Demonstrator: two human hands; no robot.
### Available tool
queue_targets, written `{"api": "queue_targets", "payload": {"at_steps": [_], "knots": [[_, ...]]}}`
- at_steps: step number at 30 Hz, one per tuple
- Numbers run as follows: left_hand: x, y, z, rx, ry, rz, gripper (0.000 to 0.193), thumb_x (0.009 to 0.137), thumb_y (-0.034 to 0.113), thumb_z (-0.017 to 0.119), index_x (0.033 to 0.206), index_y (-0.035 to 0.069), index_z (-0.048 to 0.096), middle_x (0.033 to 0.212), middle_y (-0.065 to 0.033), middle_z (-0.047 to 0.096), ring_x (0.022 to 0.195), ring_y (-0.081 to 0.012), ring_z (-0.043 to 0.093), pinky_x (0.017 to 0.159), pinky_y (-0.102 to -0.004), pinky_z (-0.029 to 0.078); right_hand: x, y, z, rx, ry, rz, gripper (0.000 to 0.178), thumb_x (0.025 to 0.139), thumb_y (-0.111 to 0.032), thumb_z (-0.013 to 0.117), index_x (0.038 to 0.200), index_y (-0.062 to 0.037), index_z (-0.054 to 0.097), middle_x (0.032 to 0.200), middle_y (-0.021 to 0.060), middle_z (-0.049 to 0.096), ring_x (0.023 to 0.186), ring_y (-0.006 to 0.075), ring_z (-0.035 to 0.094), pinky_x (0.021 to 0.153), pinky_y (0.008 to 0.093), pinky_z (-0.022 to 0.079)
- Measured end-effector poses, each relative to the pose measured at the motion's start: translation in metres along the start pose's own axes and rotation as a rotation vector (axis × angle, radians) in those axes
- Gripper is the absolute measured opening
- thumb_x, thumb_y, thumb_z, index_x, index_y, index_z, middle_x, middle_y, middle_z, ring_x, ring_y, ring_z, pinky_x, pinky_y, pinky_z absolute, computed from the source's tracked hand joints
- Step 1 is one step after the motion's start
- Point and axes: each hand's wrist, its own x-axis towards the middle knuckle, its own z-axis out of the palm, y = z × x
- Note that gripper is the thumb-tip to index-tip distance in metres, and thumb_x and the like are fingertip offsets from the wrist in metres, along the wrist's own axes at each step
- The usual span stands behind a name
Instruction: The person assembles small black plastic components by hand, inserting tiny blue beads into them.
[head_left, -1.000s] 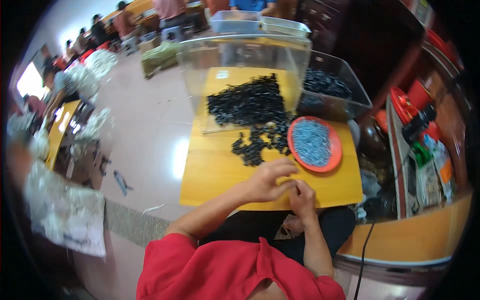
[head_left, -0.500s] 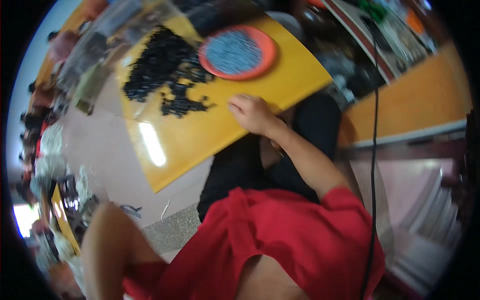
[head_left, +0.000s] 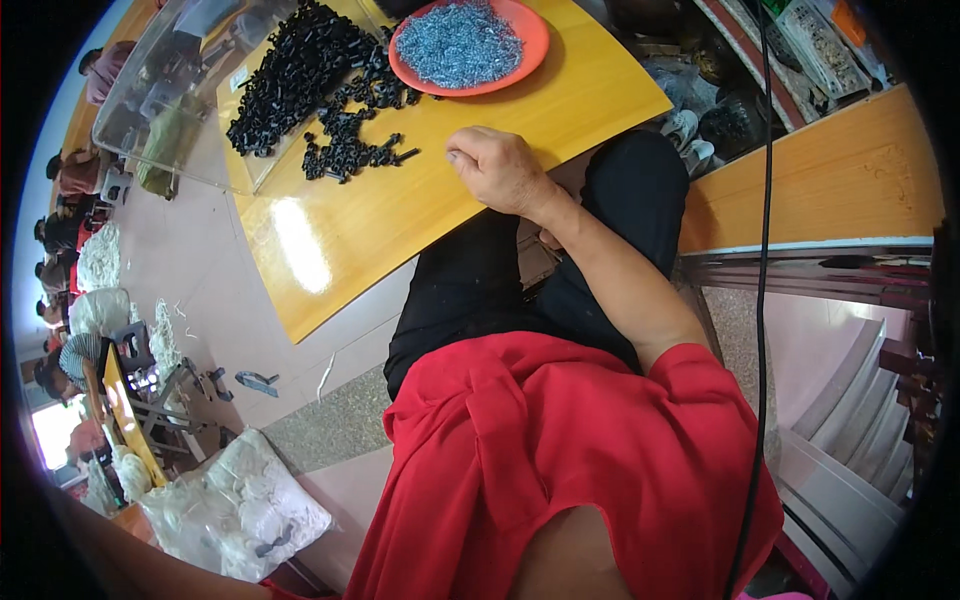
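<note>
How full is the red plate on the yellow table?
Nearly full: small silvery pieces cover most of the red plate, leaving mainly its rim bare.

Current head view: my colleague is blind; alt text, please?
A person's curled right hand is over a glossy yellow tabletop, near a round red plate of small silvery pieces and heaped black parts; the left hand is out of view.
</note>
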Motion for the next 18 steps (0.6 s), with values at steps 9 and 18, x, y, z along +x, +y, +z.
{"api": "queue_targets", "payload": {"at_steps": [9,18], "knots": [[-0.01,-0.001,-0.006,-0.03,0.02,-0.023,0.023,0.085,0.014,0.045,0.084,-0.001,0.062,0.08,-0.0128,0.06,0.068,-0.0247,0.059,0.059,-0.0377,0.047,0.0,-0.002,-0.001,-0.006,-0.013,-0.006,0.006,0.081,-0.007,0.059,0.084,-0.0018,0.058,0.078,0.0148,0.061,0.073,0.034,0.06,0.064,0.0397,0.048],[-0.026,0.0,-0.013,-0.073,0.038,-0.022,0.023,0.085,0.015,0.045,0.084,0.001,0.063,0.078,-0.0108,0.06,0.067,-0.0232,0.058,0.059,-0.037,0.046,0.0,-0.004,-0.004,0.017,-0.032,-0.018,0.005,0.08,-0.007,0.057,0.082,-0.0019,0.056,0.076,0.015,0.059,0.073,0.0341,0.059,0.065,0.0425,0.047]]}}
